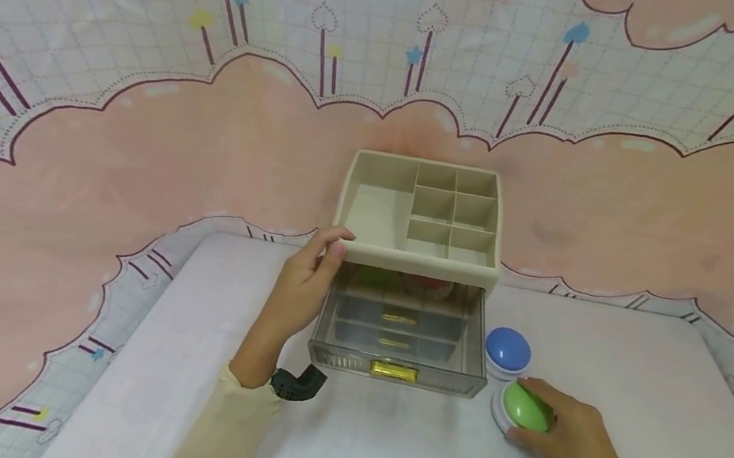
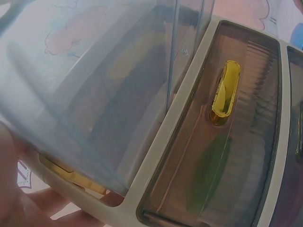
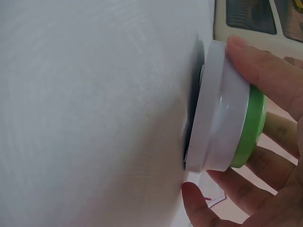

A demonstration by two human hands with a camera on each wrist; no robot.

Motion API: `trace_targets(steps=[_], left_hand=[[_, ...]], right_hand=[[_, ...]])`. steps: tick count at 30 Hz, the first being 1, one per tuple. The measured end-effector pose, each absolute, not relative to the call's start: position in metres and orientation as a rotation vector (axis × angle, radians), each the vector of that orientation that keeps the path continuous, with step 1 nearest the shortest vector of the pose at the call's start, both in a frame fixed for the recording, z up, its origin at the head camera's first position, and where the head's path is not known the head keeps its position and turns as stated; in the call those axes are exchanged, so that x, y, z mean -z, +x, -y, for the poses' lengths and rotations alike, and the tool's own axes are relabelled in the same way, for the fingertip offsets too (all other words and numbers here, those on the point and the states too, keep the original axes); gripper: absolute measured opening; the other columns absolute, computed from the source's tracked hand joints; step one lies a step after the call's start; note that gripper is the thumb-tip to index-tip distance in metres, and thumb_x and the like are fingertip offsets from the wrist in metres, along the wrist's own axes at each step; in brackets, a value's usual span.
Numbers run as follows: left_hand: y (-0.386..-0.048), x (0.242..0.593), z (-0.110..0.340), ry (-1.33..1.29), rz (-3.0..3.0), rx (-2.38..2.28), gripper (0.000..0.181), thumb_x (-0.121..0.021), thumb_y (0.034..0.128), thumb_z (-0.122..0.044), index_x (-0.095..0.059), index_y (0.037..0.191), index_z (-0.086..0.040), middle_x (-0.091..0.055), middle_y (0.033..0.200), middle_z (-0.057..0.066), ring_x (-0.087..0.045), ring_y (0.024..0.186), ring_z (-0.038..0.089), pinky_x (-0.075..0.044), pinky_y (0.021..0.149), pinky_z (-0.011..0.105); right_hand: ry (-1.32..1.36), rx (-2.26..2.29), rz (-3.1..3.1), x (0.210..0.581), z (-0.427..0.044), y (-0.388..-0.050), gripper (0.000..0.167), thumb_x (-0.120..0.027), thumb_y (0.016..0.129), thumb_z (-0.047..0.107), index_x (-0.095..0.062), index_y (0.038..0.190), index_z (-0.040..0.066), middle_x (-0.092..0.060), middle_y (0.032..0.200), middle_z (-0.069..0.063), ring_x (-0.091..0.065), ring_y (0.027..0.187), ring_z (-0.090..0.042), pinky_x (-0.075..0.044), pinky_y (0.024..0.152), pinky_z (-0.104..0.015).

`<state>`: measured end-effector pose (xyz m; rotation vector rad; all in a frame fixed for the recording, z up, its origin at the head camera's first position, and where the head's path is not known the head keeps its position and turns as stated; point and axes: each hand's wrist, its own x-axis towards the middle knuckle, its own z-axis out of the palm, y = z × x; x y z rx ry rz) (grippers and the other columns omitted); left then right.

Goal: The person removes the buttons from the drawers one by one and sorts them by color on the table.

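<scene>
A cream organizer [image 1: 419, 263] stands on the white table, its clear top drawer [image 1: 393, 371] pulled out at the front. My left hand [image 1: 305, 287] holds the organizer's upper left edge, with fingers on the rim. In the left wrist view the drawer's clear wall crosses the picture beside a closed drawer with a gold handle [image 2: 226, 90]. To the right of the organizer, my right hand [image 1: 575, 438] grips a round white button with a green top [image 1: 526, 407]. The right wrist view has thumb and fingers around its white base [image 3: 220, 109], close to the table surface.
A blue-topped round button [image 1: 508, 349] stands just behind the green one, beside the organizer's right side. Open compartments [image 1: 434, 205] divide the organizer's top. Behind the table [image 1: 168, 390] hangs a pink and white patterned cloth [image 1: 265, 141].
</scene>
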<state>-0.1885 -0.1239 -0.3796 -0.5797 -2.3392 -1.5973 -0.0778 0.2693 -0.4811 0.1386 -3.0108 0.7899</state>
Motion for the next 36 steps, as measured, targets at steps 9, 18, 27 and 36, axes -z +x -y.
trace_targets(steps=[9,18,27,36], left_hand=[[-0.190,0.380,0.124,-0.595,2.332,1.597,0.024,-0.048,0.1100,-0.027,-0.056,0.131,-0.018,-0.061,0.132,0.009,-0.059,0.119,0.027,-0.046,0.110,0.051],[-0.190,0.380,0.125,-0.587,2.341,1.585,0.024,-0.048,0.1098,-0.027,-0.056,0.131,-0.019,-0.061,0.133,0.010,-0.059,0.118,0.028,-0.047,0.109,0.052],[-0.188,0.382,0.124,-0.599,2.333,1.611,0.024,-0.048,0.1098,-0.027,-0.057,0.131,-0.018,-0.062,0.130,0.009,-0.058,0.116,0.025,-0.047,0.108,0.051],[-0.189,0.382,0.125,-0.589,2.327,1.589,0.024,-0.048,0.1100,-0.027,-0.057,0.131,-0.018,-0.062,0.130,0.008,-0.058,0.116,0.024,-0.047,0.109,0.050]], right_hand=[[0.197,-0.778,2.988,0.479,-0.269,-0.078,0.076,-0.096,0.067,0.033,-0.066,0.134,0.011,-0.064,0.135,-0.023,-0.064,0.118,-0.046,-0.053,0.094,-0.059],[0.185,-0.767,3.043,0.480,-0.268,-0.079,0.078,-0.097,0.065,0.035,-0.067,0.134,0.014,-0.065,0.136,-0.020,-0.064,0.119,-0.044,-0.053,0.095,-0.058],[0.188,-0.768,3.077,0.479,-0.269,-0.076,0.082,-0.097,0.064,0.040,-0.066,0.135,0.015,-0.064,0.137,-0.019,-0.063,0.120,-0.043,-0.053,0.095,-0.057],[0.261,-0.745,3.078,0.461,-0.272,-0.077,0.089,-0.093,0.067,0.048,-0.060,0.142,0.014,-0.060,0.142,-0.020,-0.057,0.126,-0.050,-0.050,0.097,-0.063]])
